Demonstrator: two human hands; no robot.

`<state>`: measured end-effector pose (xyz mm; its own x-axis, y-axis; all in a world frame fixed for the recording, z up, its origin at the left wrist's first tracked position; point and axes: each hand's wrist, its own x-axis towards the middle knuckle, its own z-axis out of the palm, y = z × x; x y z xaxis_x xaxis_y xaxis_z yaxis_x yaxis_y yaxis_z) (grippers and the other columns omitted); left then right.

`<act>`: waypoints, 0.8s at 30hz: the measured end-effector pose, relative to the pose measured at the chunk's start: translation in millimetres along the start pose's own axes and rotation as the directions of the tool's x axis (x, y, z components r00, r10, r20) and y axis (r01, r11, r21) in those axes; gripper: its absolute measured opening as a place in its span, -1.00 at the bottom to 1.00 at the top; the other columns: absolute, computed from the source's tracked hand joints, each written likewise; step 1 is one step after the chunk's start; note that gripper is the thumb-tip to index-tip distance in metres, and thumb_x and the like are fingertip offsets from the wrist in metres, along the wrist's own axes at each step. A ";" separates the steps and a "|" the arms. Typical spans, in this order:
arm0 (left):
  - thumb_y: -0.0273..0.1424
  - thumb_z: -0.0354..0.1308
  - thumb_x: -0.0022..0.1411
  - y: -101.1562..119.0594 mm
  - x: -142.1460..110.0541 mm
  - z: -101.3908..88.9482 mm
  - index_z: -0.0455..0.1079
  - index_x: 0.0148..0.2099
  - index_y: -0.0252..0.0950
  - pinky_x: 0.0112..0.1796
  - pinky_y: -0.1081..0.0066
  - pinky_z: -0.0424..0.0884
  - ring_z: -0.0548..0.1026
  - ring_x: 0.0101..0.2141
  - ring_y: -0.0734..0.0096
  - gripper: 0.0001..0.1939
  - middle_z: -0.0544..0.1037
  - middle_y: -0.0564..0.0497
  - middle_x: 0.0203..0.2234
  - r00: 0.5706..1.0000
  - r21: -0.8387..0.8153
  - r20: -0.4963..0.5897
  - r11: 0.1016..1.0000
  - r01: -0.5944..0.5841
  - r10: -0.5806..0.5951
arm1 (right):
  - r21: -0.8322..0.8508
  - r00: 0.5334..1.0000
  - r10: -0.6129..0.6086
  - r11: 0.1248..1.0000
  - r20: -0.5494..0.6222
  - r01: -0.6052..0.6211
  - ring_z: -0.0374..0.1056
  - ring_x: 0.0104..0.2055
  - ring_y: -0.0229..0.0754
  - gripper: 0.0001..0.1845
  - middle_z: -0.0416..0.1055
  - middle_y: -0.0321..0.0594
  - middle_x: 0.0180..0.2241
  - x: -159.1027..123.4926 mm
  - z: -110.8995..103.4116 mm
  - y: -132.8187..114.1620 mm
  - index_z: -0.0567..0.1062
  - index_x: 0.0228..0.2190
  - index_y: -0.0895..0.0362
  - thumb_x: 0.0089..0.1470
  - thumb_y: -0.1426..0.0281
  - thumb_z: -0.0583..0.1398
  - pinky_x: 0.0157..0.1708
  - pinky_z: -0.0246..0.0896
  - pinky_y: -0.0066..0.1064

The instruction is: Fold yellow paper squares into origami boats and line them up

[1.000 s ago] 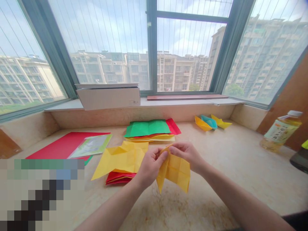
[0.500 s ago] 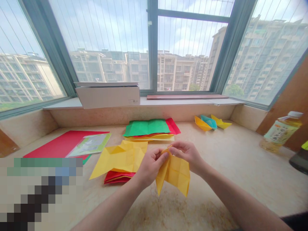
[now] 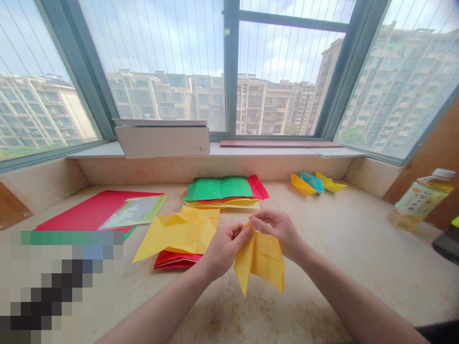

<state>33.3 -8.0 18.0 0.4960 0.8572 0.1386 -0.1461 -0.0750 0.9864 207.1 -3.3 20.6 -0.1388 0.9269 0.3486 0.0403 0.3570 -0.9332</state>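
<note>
while both hands [image 3: 251, 236] pinch its upper edge between thumbs and fingers, the yellow folded sheet [image 3: 263, 260] hangs below them.

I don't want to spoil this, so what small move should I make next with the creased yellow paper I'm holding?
I'd probably steady the top of the creased yellow paper with your left hand and press the fold there with your right hand, because both hands pinch it up there while its lower flaps hang loose and spread apart.
</note>
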 end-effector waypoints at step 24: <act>0.01 0.21 0.16 -1.7 -1.9 -0.4 0.47 -0.23 -0.38 -0.64 0.58 0.10 0.27 -0.62 0.59 -0.52 0.43 0.06 -0.54 0.996 0.100 -0.055 0.992 0.077 -0.072 | 0.090 0.997 0.074 0.993 0.007 -0.074 0.45 -0.41 -0.24 -0.79 0.59 -0.22 -0.41 -0.6 -2.4 2.3 0.66 -0.36 0.10 0.00 0.22 0.36 -0.40 0.31 -0.45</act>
<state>32.3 -9.3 16.0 0.4577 0.8869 0.0622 -0.0210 -0.0592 0.9980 209.7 -2.7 18.5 -0.1426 0.9498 0.2784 -0.0392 0.2756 -0.9605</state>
